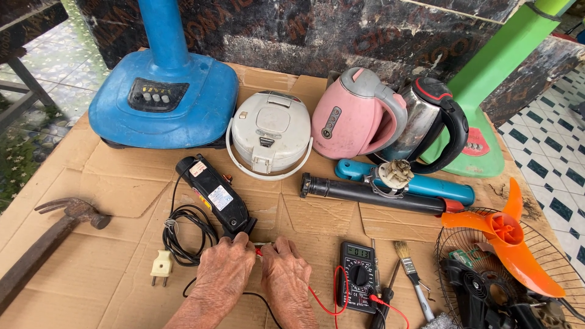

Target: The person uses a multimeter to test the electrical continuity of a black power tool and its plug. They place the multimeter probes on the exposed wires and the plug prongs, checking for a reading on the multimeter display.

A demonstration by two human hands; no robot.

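My left hand (224,268) and my right hand (284,274) rest side by side on the cardboard, fingers curled at the near end of a black elongated electrical device (214,196). Between the fingertips a small red probe tip (260,250) shows; each hand seems to pinch a probe, mostly hidden. A red lead (320,303) and a black lead (256,298) run from the hands to a black digital multimeter (358,275) at the right. The device's black cord (186,234) lies coiled at the left, ending in a cream plug (161,265).
On the cardboard (109,183): a hammer (49,234) at left, a blue fan base (164,100), white rice cooker (271,134), pink kettle (356,116), steel kettle (426,122), green fan base (481,140), black and blue tubes (378,195), a paintbrush (411,271), orange fan blade (512,237) on a wire guard.
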